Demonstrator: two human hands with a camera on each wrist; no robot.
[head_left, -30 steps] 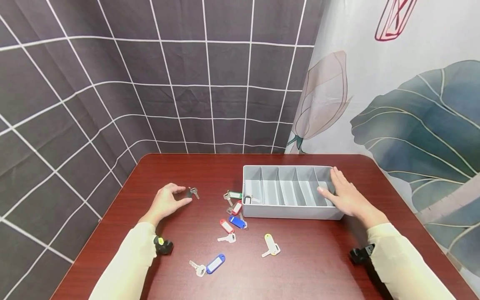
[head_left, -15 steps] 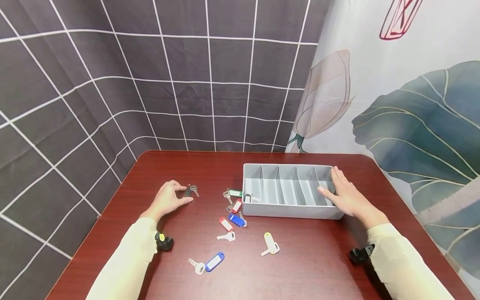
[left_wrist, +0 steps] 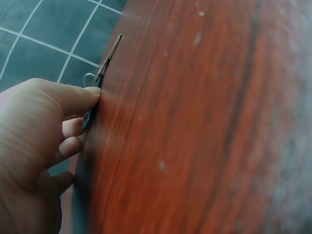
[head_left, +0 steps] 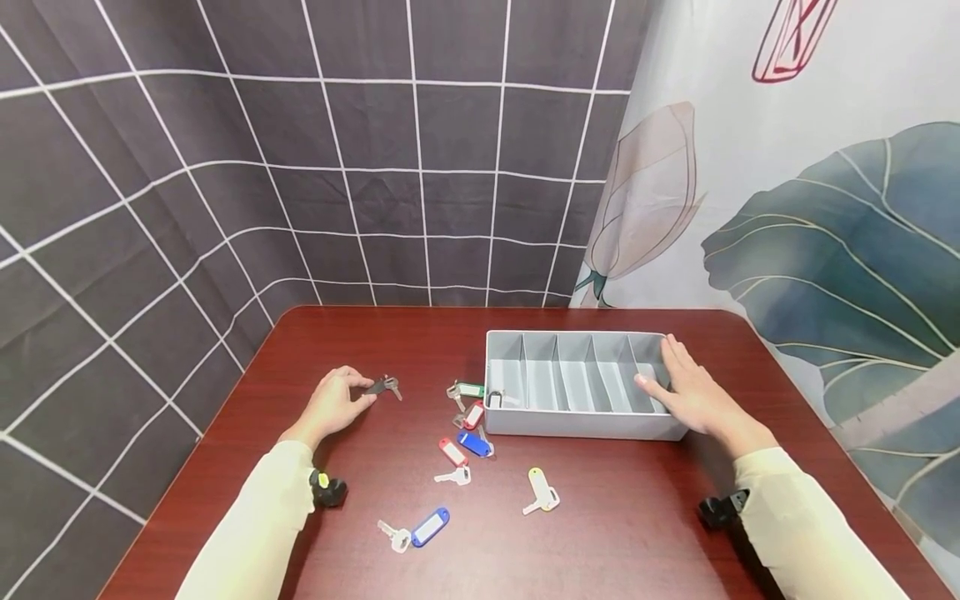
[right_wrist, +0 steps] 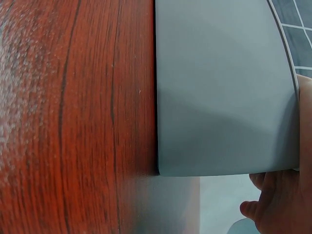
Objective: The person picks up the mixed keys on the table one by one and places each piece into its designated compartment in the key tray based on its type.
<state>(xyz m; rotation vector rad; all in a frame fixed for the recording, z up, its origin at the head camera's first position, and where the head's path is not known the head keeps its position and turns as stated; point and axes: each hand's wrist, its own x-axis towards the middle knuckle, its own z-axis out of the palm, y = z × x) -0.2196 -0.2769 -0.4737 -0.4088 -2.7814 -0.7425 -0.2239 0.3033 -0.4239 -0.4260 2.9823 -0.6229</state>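
Observation:
My left hand (head_left: 335,402) pinches a black key tag (left_wrist: 92,105) between thumb and fingers, low over the table at the left. A silver key (head_left: 393,385) hangs from its ring. At the right end of a grey divided tray (head_left: 585,424) my right hand (head_left: 693,387) grips the end wall, its thumb over the rim and its fingers along the outside. A dark tag with a key (head_left: 496,400) lies in the leftmost compartment. Beside the tray's left end are a green key tag (head_left: 471,389), a red key tag (head_left: 474,414) and a blue key tag (head_left: 474,444).
Nearer the front lie another red key tag (head_left: 453,452), a yellow key tag (head_left: 539,486) and a second blue key tag (head_left: 431,527), each with a key. A gridded dark curtain (head_left: 450,200) and a leaf-printed curtain (head_left: 840,250) stand behind the brown table (head_left: 600,550).
The left hand has drawn back slightly left, and more of the black key tag shows between its fingertips and the key. The right hand and tray stay put.

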